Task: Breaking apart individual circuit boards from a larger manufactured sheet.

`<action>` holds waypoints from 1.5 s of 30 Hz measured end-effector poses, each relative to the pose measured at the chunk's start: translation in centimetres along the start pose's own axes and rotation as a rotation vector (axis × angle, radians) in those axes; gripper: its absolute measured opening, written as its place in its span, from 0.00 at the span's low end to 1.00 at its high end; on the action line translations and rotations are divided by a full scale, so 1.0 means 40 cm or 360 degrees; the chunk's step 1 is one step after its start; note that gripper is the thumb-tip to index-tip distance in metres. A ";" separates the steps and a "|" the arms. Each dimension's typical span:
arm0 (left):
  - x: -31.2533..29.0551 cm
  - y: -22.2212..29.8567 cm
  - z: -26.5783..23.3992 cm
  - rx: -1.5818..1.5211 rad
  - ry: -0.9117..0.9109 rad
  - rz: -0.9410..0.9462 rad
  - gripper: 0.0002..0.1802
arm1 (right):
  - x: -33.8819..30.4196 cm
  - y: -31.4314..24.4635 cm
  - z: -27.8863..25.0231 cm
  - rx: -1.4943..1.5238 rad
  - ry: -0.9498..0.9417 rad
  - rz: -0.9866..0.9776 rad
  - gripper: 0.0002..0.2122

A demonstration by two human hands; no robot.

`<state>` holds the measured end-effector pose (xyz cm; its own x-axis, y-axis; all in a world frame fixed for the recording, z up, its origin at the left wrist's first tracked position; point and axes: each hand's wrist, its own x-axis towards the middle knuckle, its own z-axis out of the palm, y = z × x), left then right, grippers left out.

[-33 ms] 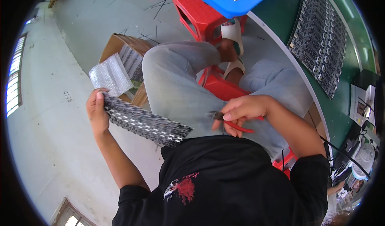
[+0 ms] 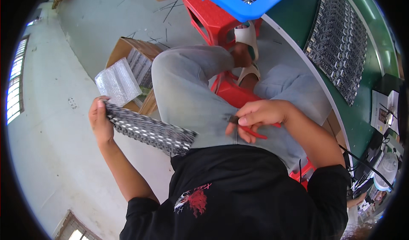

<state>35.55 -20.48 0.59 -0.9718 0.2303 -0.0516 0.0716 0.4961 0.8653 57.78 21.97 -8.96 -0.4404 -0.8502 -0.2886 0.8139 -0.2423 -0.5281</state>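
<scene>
My left hand [image 2: 101, 123] grips one end of a long circuit board panel [image 2: 149, 130], thumb on top. The panel slants down to the right over my lap, its face crowded with black and whitish parts, blurred by motion. My right hand [image 2: 260, 117] is closed around red-handled cutting pliers [image 2: 254, 132]. Their dark jaws point left toward the panel's free end, with a gap between. Whether the jaws are apart is too blurred to tell. Beyond my left knee, a cardboard box [image 2: 149, 48] holds boards and bubble wrap [image 2: 118, 81].
At right, a green-topped table [image 2: 294, 27] carries another large board panel [image 2: 338, 44]. A blue tray [image 2: 247, 12] with boards sits above a red stool [image 2: 204, 12]. A white fan [image 2: 385, 170] stands at far right. Dark thin strips [image 2: 171, 10] lie on the floor.
The panel and my left hand have shifted slightly left. My right hand and the pliers have barely moved.
</scene>
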 end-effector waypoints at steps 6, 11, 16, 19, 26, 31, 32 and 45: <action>0.061 0.012 -0.062 -0.1131 0.0574 -0.0389 0.21 | 0.023 -0.055 0.002 -0.0232 0.0846 -0.0690 0.11; 0.058 -0.051 -0.075 -0.1430 0.0190 -0.0310 0.20 | 0.109 -0.146 0.078 -0.0250 0.1014 -0.1269 0.07; 0.078 0.079 -0.026 -0.1884 0.0017 -0.0374 0.18 | 0.097 -0.123 0.063 -0.0462 0.0932 -0.1069 0.07; 0.097 0.256 0.078 -0.2030 -0.0056 -0.0367 0.17 | 0.071 -0.061 0.021 -0.0698 0.1073 -0.0847 0.08; 0.001 0.615 0.390 -0.2002 -0.0825 -0.0346 0.25 | 0.088 -0.010 -0.083 -0.0764 0.1357 -0.0782 0.09; -0.061 0.672 0.612 -0.1940 -0.1023 -0.0530 0.20 | 0.186 0.073 -0.208 -0.1466 0.1621 -0.1458 0.09; -0.050 0.630 0.620 -0.2029 -0.1171 -0.0505 0.18 | 0.130 0.029 -0.115 -0.1576 0.1607 -0.1654 0.09; -0.134 0.718 0.808 -0.1771 -0.0946 -0.0349 0.19 | 0.207 0.090 -0.275 -0.1595 0.1339 -0.1387 0.13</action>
<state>50.08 19.58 9.61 -0.6693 0.7126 -0.2102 -0.5822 -0.3272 0.7443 52.89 19.21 -22.03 -0.9765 -0.0429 0.2111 -0.2154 0.1869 -0.9585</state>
